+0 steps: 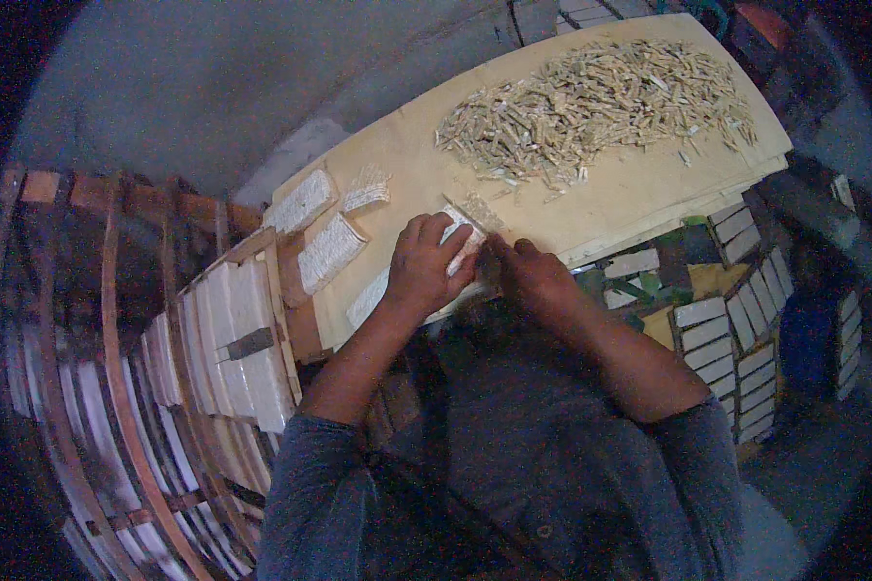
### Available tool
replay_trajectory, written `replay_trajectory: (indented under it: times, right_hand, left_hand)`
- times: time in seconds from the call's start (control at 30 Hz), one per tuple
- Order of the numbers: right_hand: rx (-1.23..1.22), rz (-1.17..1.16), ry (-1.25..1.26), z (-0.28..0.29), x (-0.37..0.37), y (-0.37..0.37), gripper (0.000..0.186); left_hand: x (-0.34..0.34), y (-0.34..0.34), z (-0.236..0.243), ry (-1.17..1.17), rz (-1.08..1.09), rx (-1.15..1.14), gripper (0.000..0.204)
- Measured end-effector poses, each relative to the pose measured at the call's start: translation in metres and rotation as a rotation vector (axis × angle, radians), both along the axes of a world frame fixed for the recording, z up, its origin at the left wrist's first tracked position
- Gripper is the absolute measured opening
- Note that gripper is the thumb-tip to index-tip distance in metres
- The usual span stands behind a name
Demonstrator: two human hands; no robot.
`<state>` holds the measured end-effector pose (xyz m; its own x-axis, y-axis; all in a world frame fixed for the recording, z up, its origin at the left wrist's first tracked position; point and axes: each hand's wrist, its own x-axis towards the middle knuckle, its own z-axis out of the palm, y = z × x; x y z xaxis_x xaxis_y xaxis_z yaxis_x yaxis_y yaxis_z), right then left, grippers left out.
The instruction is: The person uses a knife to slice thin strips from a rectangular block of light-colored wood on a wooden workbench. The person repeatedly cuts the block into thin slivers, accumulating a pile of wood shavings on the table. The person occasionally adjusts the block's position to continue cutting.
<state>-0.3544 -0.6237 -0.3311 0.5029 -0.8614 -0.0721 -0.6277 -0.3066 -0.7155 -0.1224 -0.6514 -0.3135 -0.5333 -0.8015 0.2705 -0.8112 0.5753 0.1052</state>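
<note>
Both hands at board [591, 208] edge: my left hand [424, 266] clamps a pale stick bundle [465, 244]; right hand [531, 276] curled beside it, grip unclear.

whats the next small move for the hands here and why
Probably square up the pale bundle of sticks and lay it beside the finished bundles on the board. Both the left hand and the right hand close on it at the near edge; the loose pile lies farther back.

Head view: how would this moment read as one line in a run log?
left hand: grips flat bundle of sticks | right hand: at the bundle's edge | board: loose stick pile, finished bundles
</note>
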Motion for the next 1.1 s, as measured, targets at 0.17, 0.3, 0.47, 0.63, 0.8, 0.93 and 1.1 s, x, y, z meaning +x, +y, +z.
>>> replay_trajectory:
  times: [0.17,0.3,0.47,0.63,0.8,0.93,1.1]
  right_hand:
    - [0.043,-0.142,-0.072,-0.046,-0.029,0.041,0.076]
    - [0.068,-0.093,-0.027,-0.022,-0.04,0.053,0.078]
    - [-0.046,0.013,-0.004,0.019,-0.034,0.051,0.072]
    - [-0.115,-0.034,-0.038,0.005,-0.025,0.053,0.07]
    - [-0.031,-0.008,0.082,0.002,-0.001,0.004,0.064]
    - [0.09,0.002,0.127,-0.004,-0.006,0.001,0.063]
    - [-0.076,-0.076,0.02,-0.025,-0.025,0.043,0.081]
  left_hand:
    - [0.001,0.0,-0.001,0.036,-0.028,-0.038,0.043]
    - [-0.001,0.003,-0.004,0.06,-0.025,-0.025,0.042]
    - [-0.001,0.007,-0.004,0.06,-0.011,-0.009,0.042]
    - [-0.003,0.008,-0.003,0.073,-0.013,-0.007,0.042]
    - [-0.002,0.004,-0.007,0.081,-0.025,-0.058,0.043]
    - [-0.002,0.005,0.0,0.09,-0.004,-0.004,0.043]
    - [0.002,0.005,-0.005,0.065,-0.023,-0.037,0.043]
